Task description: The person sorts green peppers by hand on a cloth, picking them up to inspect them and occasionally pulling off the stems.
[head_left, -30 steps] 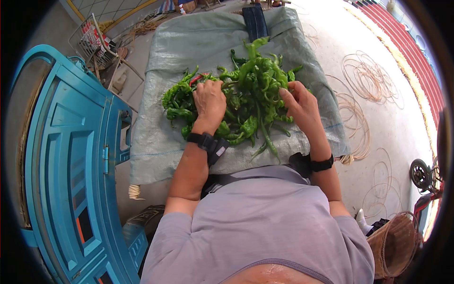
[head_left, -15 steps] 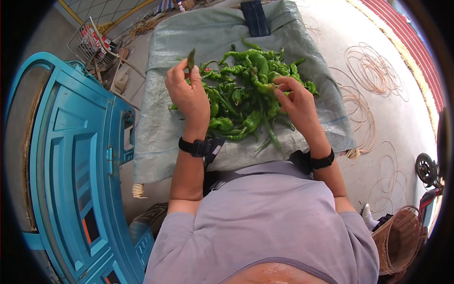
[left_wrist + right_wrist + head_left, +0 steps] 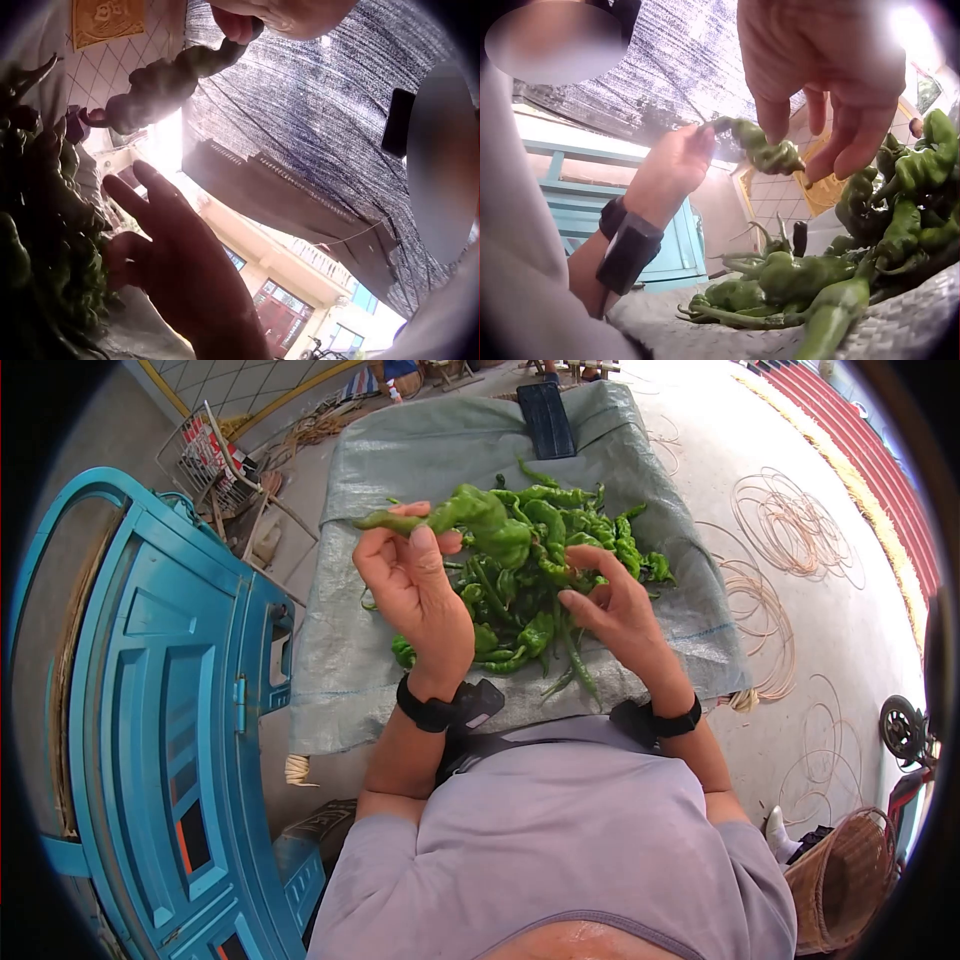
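Note:
In the head view my left hand (image 3: 430, 600) pinches a wrinkled green pepper (image 3: 490, 525) by its stem end, raised over the pile with its body pointing right. The right wrist view shows the same pepper (image 3: 761, 150) hanging from the left fingers. My right hand (image 3: 628, 615) is over the right side of the pepper pile (image 3: 535, 635), fingers loosely bent and apart with nothing between them. The left wrist view has that right hand (image 3: 191, 270) beside the peppers. A covered table (image 3: 340, 700) bears the pile, and the held pepper hides part of it.
A dark flat strip (image 3: 546, 422) lies at the table's far edge. Close on the left stands a blue metal panel (image 3: 180, 690). Coils of thin cane (image 3: 790, 525) lie on the floor to the right, and a woven basket (image 3: 835, 885) stands at lower right.
My left hand rose from the pile with a small dark pepper at its fingertips, then came to hold the larger green pepper. My right hand has let go of the peppers at its fingertips.

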Demonstrator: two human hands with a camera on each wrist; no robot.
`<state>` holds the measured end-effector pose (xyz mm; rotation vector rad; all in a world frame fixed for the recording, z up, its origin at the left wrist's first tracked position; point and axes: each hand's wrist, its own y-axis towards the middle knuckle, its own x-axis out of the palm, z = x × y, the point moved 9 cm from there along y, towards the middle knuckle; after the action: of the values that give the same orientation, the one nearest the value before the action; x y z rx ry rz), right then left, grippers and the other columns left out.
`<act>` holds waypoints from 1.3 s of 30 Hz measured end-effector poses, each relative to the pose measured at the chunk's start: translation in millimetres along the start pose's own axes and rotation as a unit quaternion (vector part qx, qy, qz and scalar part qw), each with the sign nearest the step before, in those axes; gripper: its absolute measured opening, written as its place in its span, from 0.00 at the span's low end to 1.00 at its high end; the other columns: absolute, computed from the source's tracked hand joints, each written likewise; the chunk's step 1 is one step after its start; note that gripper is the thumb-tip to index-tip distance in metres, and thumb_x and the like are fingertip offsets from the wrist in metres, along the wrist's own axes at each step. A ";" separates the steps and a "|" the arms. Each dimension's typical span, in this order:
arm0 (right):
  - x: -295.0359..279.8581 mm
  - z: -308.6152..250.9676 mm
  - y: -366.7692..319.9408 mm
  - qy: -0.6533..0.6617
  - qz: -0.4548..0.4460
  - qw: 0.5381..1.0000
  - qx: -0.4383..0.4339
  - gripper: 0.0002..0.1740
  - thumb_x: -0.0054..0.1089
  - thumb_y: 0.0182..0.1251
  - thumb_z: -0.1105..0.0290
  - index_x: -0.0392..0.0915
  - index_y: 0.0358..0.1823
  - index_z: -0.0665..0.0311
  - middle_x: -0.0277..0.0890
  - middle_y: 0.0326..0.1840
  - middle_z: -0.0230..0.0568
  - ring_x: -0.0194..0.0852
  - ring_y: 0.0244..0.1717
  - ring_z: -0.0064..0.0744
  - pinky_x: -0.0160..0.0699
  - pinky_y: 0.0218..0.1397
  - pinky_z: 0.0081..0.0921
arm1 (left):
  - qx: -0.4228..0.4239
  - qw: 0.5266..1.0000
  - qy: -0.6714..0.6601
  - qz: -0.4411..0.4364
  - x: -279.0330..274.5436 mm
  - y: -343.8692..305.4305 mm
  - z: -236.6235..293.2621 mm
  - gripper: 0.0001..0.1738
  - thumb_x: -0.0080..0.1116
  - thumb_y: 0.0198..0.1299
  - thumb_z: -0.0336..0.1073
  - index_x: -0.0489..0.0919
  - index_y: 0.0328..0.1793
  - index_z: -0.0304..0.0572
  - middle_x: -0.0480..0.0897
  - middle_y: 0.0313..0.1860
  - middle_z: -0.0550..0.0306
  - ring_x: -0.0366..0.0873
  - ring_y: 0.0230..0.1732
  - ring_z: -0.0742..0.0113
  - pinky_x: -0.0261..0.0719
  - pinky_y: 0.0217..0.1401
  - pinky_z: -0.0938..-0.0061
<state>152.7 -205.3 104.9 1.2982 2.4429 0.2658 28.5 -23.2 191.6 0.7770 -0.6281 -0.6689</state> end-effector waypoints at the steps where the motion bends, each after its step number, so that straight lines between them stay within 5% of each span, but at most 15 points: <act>1: 3.2 -4.5 -1.0 -0.010 -0.017 1.000 0.009 0.31 0.70 0.66 0.71 0.70 0.69 0.67 0.76 0.63 0.42 0.75 0.29 0.18 0.78 0.37 0.21 | -0.020 1.000 -0.013 -0.003 2.4 -1.1 0.2 0.15 0.51 0.78 0.35 0.66 0.63 0.36 0.79 0.58 0.51 0.80 0.42 0.71 0.80 0.50 0.75; 7: 22.9 -0.6 2.4 -0.028 -0.092 0.994 0.046 0.35 0.71 0.64 0.71 0.68 0.72 0.64 0.81 0.54 0.44 0.78 0.30 0.20 0.78 0.36 0.23 | -0.161 0.977 -0.138 0.021 5.9 -12.1 -28.5 0.14 0.53 0.78 0.35 0.70 0.62 0.38 0.80 0.57 0.52 0.81 0.41 0.71 0.81 0.49 0.74; 13: 26.1 27.6 -3.7 0.075 -0.085 0.987 0.114 0.16 0.60 0.75 0.71 0.77 0.61 0.63 0.85 0.39 0.35 0.78 0.27 0.17 0.76 0.31 0.19 | -0.264 0.942 -0.197 0.058 -3.7 -15.0 -60.0 0.14 0.55 0.77 0.36 0.72 0.62 0.39 0.80 0.56 0.56 0.83 0.43 0.70 0.82 0.47 0.75; 17: 3.3 21.2 -4.3 0.113 -0.015 0.993 0.039 0.12 0.47 0.81 0.71 0.78 0.58 0.61 0.85 0.36 0.32 0.78 0.26 0.14 0.75 0.30 0.14 | -0.327 0.942 -0.078 0.019 -8.4 -16.8 -84.3 0.16 0.57 0.75 0.36 0.74 0.64 0.38 0.80 0.55 0.57 0.83 0.46 0.70 0.82 0.47 0.74; 23: -10.3 36.0 -0.8 0.168 0.049 0.979 0.106 0.15 0.49 0.83 0.63 0.78 0.60 0.63 0.85 0.37 0.34 0.78 0.24 0.16 0.75 0.27 0.15 | -0.240 0.923 0.252 -0.165 -14.1 -23.9 -125.8 0.16 0.58 0.71 0.34 0.79 0.62 0.41 0.80 0.56 0.57 0.82 0.48 0.65 0.81 0.52 0.71; 26: -12.3 41.1 2.8 0.114 0.047 0.984 0.131 0.19 0.53 0.82 0.60 0.74 0.64 0.65 0.85 0.39 0.37 0.79 0.23 0.17 0.75 0.26 0.16 | -0.045 0.795 0.539 -0.275 -1.0 -29.2 -109.1 0.15 0.58 0.69 0.34 0.80 0.61 0.43 0.81 0.57 0.54 0.81 0.48 0.61 0.80 0.54 0.68; 27: -14.1 41.6 2.0 0.123 0.070 0.982 0.123 0.20 0.54 0.81 0.60 0.72 0.66 0.65 0.85 0.40 0.38 0.79 0.23 0.18 0.76 0.26 0.16 | -0.022 0.785 0.552 -0.280 1.6 -31.9 -106.3 0.16 0.58 0.68 0.33 0.80 0.62 0.45 0.85 0.54 0.52 0.83 0.46 0.59 0.80 0.53 0.66; 30: -17.6 44.1 0.5 0.136 0.110 0.979 0.108 0.23 0.55 0.80 0.61 0.68 0.69 0.66 0.85 0.43 0.40 0.79 0.24 0.18 0.76 0.26 0.16 | -0.300 0.814 0.394 -0.304 -8.9 -44.3 -139.6 0.15 0.57 0.69 0.32 0.81 0.60 0.43 0.89 0.46 0.52 0.86 0.44 0.61 0.81 0.50 0.67; 33: -21.1 47.9 0.7 0.126 0.101 0.981 0.110 0.24 0.55 0.80 0.63 0.66 0.70 0.66 0.83 0.47 0.42 0.80 0.25 0.18 0.77 0.27 0.16 | -0.252 0.844 0.366 -0.300 -3.6 -39.1 -130.8 0.13 0.56 0.71 0.31 0.81 0.58 0.40 0.90 0.41 0.55 0.87 0.41 0.65 0.81 0.47 0.70; 39: -30.2 38.9 -1.7 0.073 0.162 0.983 0.049 0.18 0.59 0.76 0.69 0.74 0.63 0.64 0.80 0.51 0.41 0.80 0.28 0.18 0.76 0.28 0.16 | -0.247 0.941 0.187 -0.135 -1.5 -15.9 -90.3 0.09 0.61 0.72 0.34 0.82 0.54 0.40 0.89 0.40 0.60 0.84 0.42 0.78 0.78 0.41 0.80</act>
<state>182.4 -231.4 75.5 1.7811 2.3775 0.3381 87.5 7.1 128.3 0.4991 0.0069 -0.8586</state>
